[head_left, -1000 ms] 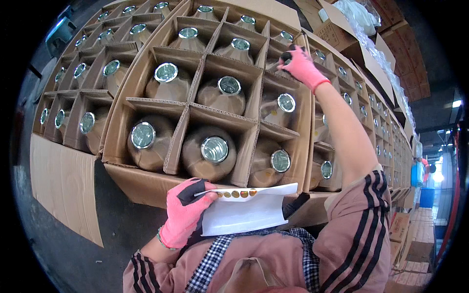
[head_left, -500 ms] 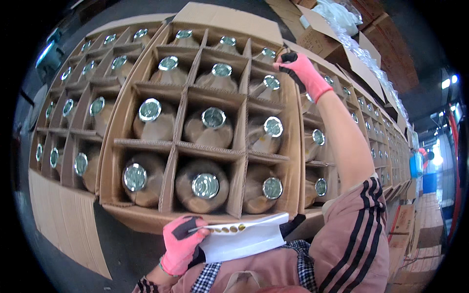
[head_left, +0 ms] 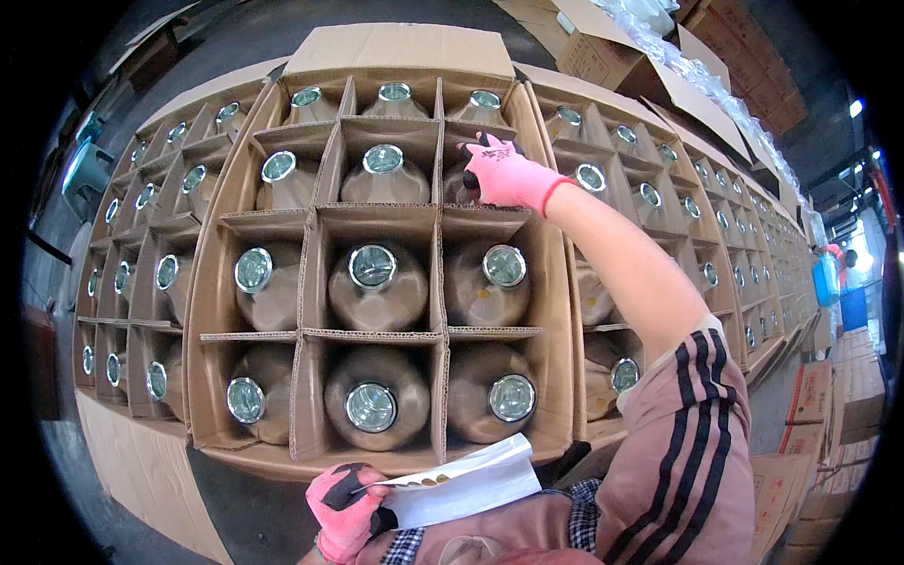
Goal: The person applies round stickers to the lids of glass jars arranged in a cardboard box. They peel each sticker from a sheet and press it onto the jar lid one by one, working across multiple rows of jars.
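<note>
Right hand [head_left: 507, 174], pink glove, reaches into the second-row right cell of the box [head_left: 235, 282]; fingers curled on the bottle [head_left: 458, 185] there, which it mostly hides, so a closed grasp cannot be confirmed. Left hand [head_left: 346, 508] pinches a white sheet [head_left: 466, 485] at the chest, below the box's near edge.

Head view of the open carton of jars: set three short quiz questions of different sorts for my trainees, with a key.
1. True or false: the right hand reaches into a cell in the carton's second row from the far end.
2. What does the left hand hold? A) a white sheet B) a jar C) tape
3. Fill in: every jar stands in its own cardboard ____.

Key: 1 true; 2 A, the white sheet; 3 cell.
</note>
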{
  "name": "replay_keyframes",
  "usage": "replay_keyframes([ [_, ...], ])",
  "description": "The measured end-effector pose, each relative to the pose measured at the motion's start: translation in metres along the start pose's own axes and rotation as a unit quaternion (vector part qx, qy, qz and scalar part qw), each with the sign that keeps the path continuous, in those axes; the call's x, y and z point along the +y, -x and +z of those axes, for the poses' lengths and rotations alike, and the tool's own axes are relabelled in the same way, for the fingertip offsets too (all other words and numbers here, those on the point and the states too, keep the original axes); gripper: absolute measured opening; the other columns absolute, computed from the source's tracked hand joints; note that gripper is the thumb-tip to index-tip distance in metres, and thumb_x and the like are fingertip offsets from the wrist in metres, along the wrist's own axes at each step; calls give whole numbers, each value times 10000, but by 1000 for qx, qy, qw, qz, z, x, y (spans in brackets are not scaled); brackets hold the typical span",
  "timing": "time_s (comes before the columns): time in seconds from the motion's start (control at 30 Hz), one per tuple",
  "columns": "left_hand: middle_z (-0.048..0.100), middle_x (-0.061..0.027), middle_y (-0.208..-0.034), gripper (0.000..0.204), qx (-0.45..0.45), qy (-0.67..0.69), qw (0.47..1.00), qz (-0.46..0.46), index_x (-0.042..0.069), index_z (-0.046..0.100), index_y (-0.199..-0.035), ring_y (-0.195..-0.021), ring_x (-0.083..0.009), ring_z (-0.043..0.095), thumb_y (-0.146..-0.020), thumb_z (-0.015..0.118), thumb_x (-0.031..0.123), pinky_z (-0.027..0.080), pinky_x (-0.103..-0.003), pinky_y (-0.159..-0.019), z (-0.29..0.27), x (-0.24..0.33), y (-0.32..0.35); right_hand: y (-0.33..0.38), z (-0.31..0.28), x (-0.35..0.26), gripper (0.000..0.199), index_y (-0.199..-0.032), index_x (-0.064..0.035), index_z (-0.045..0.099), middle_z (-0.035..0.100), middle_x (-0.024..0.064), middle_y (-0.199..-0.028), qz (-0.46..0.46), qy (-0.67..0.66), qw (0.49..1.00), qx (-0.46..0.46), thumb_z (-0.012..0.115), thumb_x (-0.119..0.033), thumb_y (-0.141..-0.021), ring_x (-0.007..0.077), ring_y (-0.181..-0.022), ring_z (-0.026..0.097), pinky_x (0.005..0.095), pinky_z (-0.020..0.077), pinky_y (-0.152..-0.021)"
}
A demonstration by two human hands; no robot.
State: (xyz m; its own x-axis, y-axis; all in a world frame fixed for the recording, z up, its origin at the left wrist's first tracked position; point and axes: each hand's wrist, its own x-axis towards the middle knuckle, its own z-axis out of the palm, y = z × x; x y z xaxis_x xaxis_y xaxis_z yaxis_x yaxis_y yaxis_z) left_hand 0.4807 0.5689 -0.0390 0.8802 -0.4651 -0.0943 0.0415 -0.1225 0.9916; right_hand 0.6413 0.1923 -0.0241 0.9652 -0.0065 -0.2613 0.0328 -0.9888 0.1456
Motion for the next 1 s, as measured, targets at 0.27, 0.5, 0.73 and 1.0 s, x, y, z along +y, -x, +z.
replay_keyframes([
  [0.27, 553, -75, -619, 99, 20, -15, 1000, -17, -19, 579, -647, -587, -167, 521, -627, 632, 62, 403, -263, -570, -1, 0, 5, -10, -2, -10, 408, -1055, -88, 530, 351, 148, -1235, -12, 91, 996, 7, 594, -185, -664, 371, -1198, 239, 472, 257, -953],
  [0.5, 565, -68, -711, 113, -11, 69, 997, -42, -33, 598, -709, -667, -140, 518, -626, 639, 32, 408, -245, -602, 3, -2, 1, 28, -1, 22, 206, -785, -45, 563, 544, 156, -884, 75, -205, 892, 397, 605, -209, -669, 265, -766, 535, 363, 436, -674],
  [0.73, 575, -76, -767, 140, 27, 90, 993, -75, -27, 603, -734, -709, -137, 526, -638, 657, 60, 416, -241, -657, -11, -9, 14, 173, -80, -117, 233, -751, -26, 512, 539, 113, -776, -251, -326, 869, 275, 599, -237, -708, 271, -731, 525, 346, 413, -667],
  [1.0, 562, -96, -768, 146, 10, 66, 997, 23, -29, 584, -747, -741, -173, 532, -638, 642, 49, 412, -263, -679, -16, -2, 18, 206, -45, -184, 215, -745, -64, 485, 472, 90, -769, -261, -258, 916, 160, 604, -186, -615, 275, -773, 478, 370, 378, -678],
])
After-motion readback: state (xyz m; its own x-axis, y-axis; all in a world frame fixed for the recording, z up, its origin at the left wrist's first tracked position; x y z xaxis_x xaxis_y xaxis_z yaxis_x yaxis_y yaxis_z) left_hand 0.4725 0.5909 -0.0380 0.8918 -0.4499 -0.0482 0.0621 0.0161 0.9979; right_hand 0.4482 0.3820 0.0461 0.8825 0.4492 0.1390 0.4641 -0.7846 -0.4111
